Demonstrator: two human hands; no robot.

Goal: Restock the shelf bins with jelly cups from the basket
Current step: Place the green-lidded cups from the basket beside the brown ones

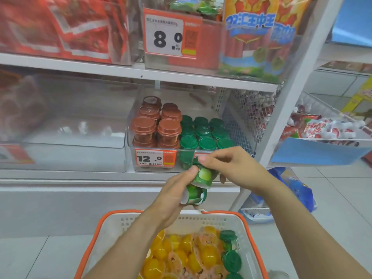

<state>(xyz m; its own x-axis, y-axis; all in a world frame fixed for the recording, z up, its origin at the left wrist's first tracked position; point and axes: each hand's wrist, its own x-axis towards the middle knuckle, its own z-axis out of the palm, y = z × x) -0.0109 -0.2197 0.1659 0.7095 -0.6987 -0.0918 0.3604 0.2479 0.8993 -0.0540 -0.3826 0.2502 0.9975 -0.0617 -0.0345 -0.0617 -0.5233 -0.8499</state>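
Both my forearms reach up from the bottom of the view and meet in front of the clear shelf bin [182, 125]. My left hand [173, 195] is turned palm inward, its fingers curled round a green jelly cup [195, 195] that lies tipped on its side, the pale base facing left. My right hand [231, 166] comes in from the right with the wrist bent; thumb and forefinger pinch the top of a second green jelly cup [204, 176], which sits tilted just above the first and touches it.

Behind my hands the bin holds rows of green-lidded cups [203, 133] on the right and stacked brown-lidded cups [159, 125] on the left, with a 12.0 price tag [155, 159] on its front. My right hand covers most of a second tag beside it.

Below, the white basket with an orange rim [96, 234] is cut off by the frame's lower edge. It holds yellow jelly cups [181, 256] and a few green ones [230, 256] along its right side. My left forearm hides part of the load. The bin to the left is too blurred to read.
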